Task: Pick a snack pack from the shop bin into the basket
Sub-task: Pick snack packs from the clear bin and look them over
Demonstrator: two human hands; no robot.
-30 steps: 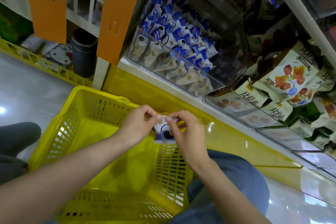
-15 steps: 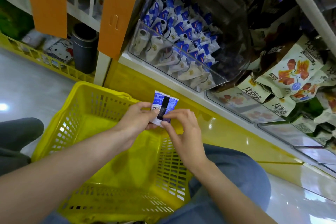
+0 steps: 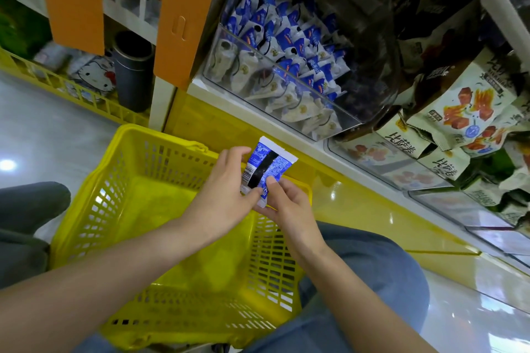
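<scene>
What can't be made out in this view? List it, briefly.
Head view: the lower end of the snack pack is covered by the left hand and right hand; its print is too small to read.
Head view: the floor of the yellow basket is partly hidden behind the left forearm.
Head view: the right part of the clear bin is dark, contents unclear.

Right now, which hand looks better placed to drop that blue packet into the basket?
Probably the left hand: it grips the snack pack along its side, over the basket opening. The right hand only pinches a lower corner near the rim.
</scene>
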